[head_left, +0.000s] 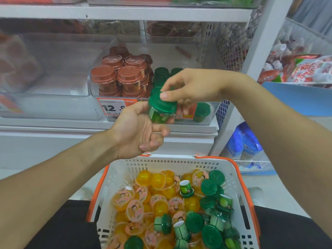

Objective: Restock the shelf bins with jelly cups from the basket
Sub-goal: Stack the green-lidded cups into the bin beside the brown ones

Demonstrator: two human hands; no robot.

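Both hands meet on one green jelly cup point(161, 109) just in front of the clear bin point(210, 121), upright, the left hand point(136, 130) cradling its base while the right hand point(190, 87) pinches its lid from above, nearer the shelf.

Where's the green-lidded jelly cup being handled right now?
Head view, centre: the green-lidded jelly cup is held between the left hand and right hand, in front of the clear shelf bin, above the white basket.
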